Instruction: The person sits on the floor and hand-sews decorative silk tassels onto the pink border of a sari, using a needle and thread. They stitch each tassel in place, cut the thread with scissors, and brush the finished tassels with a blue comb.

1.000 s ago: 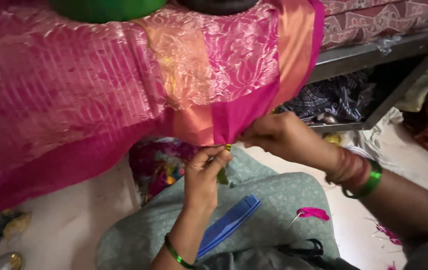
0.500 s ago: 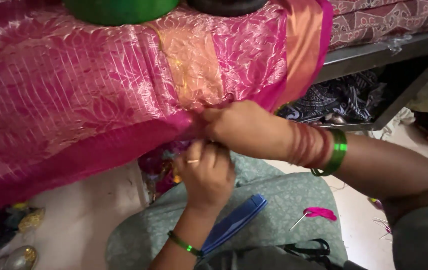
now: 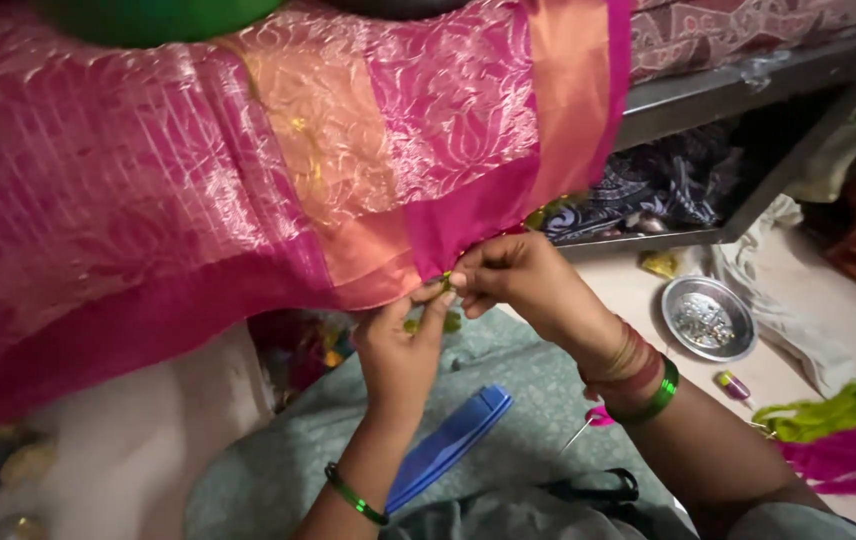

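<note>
While pinching green thread at sari hem, left hand and right hand closed together on it (tassel-knotting step, probably). Next: tight, steady pull.
</note>
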